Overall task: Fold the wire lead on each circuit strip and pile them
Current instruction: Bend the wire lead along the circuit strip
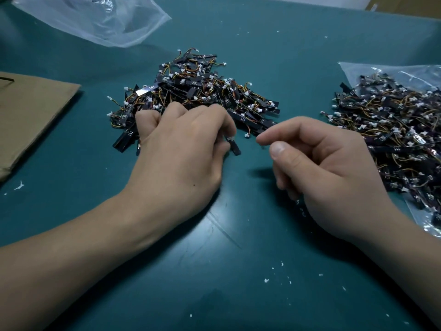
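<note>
Centre frame, the left-hand grip (181,144) is curled round one black circuit strip (235,149) at the near edge of the pile (195,91), while the right-hand grip (329,168) hangs loosely curled, thumb and forefinger slightly apart, empty. The fold could spring back open, or the strip snag neighbouring leads (256,94) and drag the pile. Strips look flat, stiff, matte; leads thin, orange-yellow, white-plugged, on a smooth teal tabletop (214,271).

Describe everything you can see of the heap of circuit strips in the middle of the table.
The middle heap of circuit strips is a tangled mound of narrow black strips, with orange, yellow and red wires ending in white connectors. One strip near its left edge shows a pale, shiny face. It lies on the teal table; the left hand, pinching a single strip, covers its near edge.
</note>
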A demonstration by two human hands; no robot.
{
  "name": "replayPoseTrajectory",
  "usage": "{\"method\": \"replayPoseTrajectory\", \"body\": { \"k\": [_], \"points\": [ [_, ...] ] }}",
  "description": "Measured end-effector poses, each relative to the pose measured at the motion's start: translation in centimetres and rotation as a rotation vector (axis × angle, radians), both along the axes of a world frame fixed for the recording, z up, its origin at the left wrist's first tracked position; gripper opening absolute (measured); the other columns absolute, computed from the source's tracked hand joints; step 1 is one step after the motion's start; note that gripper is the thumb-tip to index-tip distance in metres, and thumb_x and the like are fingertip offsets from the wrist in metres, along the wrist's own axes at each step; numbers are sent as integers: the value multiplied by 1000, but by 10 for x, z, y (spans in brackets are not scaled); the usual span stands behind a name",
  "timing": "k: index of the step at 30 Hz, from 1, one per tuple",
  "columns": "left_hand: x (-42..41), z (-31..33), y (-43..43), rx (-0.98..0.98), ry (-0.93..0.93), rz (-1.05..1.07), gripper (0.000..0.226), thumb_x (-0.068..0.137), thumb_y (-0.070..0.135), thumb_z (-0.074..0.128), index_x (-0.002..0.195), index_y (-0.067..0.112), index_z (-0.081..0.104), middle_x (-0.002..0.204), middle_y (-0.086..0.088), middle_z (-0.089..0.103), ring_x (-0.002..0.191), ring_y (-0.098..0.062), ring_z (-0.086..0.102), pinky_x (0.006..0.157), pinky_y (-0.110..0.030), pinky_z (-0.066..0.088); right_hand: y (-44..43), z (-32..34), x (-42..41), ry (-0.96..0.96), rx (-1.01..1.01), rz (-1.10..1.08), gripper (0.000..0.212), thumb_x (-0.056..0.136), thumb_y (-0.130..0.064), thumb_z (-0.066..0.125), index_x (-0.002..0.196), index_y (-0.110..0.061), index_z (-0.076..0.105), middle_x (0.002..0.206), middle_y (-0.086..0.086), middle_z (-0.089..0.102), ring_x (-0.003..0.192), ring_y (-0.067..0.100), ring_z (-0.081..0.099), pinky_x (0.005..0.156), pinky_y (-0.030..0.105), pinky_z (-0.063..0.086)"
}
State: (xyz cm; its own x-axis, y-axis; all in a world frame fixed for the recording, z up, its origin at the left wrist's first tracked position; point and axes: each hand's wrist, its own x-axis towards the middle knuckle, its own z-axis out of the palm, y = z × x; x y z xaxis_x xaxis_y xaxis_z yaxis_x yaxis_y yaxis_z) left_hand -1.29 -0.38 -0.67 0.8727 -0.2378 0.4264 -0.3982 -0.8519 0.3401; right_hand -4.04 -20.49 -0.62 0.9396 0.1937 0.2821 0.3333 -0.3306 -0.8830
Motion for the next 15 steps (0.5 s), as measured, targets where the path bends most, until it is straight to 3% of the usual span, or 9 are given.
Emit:
{"method": "replayPoseTrajectory", "body": {
  "k": [3,5,7,10,15],
  "points": [
    [-1,2,-2,-157,-102,-134,21,90,28,66,107,37,57,92,23,62,90,-4,49,84,-31,20,1,0,1,27,19,-42,11,97,-27,60,104,-27,68,57,1,61,46,14,50,51,27,42],
    [-1,0,-3,-274,-133,-244,23,91,25,67,111,33,59,92,23,61,87,-2,49,91,-35,32,2,1,1,31,14,-37,13,98,-33,60,99,-23,68,59,2,62,45,9,52,51,24,43],
    [1,-1,-2,-359,-109,-338,24,94,21,65,118,27,60,93,21,61,87,-2,51,90,-34,41,4,3,0,26,-38,-3,23,98,-39,57,93,-20,68,61,0,63,46,9,54,50,20,43],
    [4,3,0,-346,-86,-427,28,95,10,65,123,13,65,94,14,59,87,2,51,83,-12,36,5,5,-1,6,-127,51,25,100,-39,54,87,-22,66,62,-3,63,49,10,55,52,18,41],
    [3,6,0,-372,-10,-513,17,96,4,65,112,8,70,92,10,59,84,0,53,78,-12,38,5,5,-1,-16,-88,50,10,100,-29,60,92,-25,63,62,-1,64,48,8,55,53,15,41]
  ]
}}
